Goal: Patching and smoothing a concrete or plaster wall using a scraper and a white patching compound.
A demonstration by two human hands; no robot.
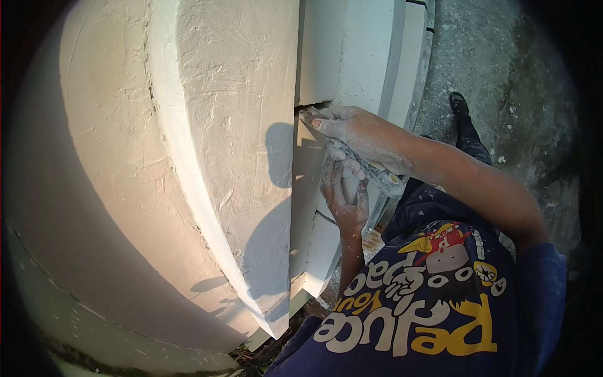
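Observation:
A dark gap (pixel 314 105) shows in the edge of a white plastered wall. My right hand (pixel 352 129), dusted white, is closed with its fingertips at a small, smeared flat tool tip (pixel 309 115) just below that gap; the tool's kind is not clear. Beneath it, my left hand (pixel 345 198) has white-coated fingers curled against a grey, putty-smeared flat piece (pixel 377 174) with a yellowish spot. My right hand partly covers this piece, so its full shape is hidden. Both hands are close to the wall.
A rough cream wall face (pixel 232 94) with a protruding edge fills the left side and carries my shadow. White moulded ledges (pixel 358 56) stand beyond the gap. Grey stained concrete floor (pixel 509 125) lies at the right, with my leg and dark shoe (pixel 459 102) on it.

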